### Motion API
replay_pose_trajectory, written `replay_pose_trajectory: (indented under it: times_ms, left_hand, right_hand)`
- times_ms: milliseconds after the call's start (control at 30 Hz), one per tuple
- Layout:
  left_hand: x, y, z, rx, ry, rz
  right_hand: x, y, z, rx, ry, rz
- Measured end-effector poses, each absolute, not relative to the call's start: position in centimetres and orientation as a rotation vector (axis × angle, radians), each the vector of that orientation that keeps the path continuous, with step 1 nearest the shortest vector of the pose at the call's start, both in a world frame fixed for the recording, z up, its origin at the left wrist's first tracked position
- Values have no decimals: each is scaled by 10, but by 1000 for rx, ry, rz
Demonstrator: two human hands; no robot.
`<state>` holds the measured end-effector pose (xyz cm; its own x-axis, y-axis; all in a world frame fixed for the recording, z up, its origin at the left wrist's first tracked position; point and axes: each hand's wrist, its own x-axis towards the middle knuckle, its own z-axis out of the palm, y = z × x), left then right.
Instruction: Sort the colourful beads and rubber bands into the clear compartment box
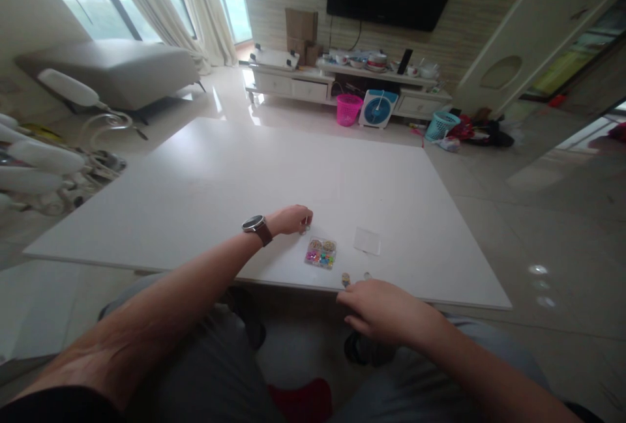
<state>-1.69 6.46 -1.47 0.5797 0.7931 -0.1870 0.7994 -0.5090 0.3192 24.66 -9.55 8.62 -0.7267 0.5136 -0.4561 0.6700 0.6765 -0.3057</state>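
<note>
On the white table point(274, 182) sits a small clear compartment box point(321, 253) filled with colourful pieces. My left hand point(293, 219), with a watch point(255, 223) on its wrist, is just beyond the box's upper left corner. Its fingers are pinched together around a small shiny item too tiny to identify. A clear flat lid point(367, 241) lies to the right of the box. At the table's front edge my right hand point(379, 309) has its fingers partly spread, beside a small yellow and blue figure point(345, 279). A small clear piece point(368, 276) lies just beyond that hand.
Beyond the table stand a low cabinet point(310, 88) with dishes, a pink basket point(349, 110), a blue fan point(379, 108) and a teal basket point(442, 125). White padded equipment point(46, 157) is at the left. The table's front edge runs close to my legs.
</note>
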Motion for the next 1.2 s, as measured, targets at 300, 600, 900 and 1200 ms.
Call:
replay_pose_trajectory:
  times_ms: [300, 600, 900, 1200]
  left_hand:
    - [-7, 55, -6, 2492, 1342, -296]
    - [-1, 42, -2, 2530, 1411, -286]
    - [-10, 50, 20, 2406, 1367, -282]
    - [-6, 26, 45, 2335, 1302, -434]
  right_hand:
    - [247, -96, 89, 948, 2577, -649]
    - [247, -94, 83, 936, 2561, -642]
    - [247, -95, 87, 942, 2571, -640]
    - [247, -95, 80, 908, 2539, -643]
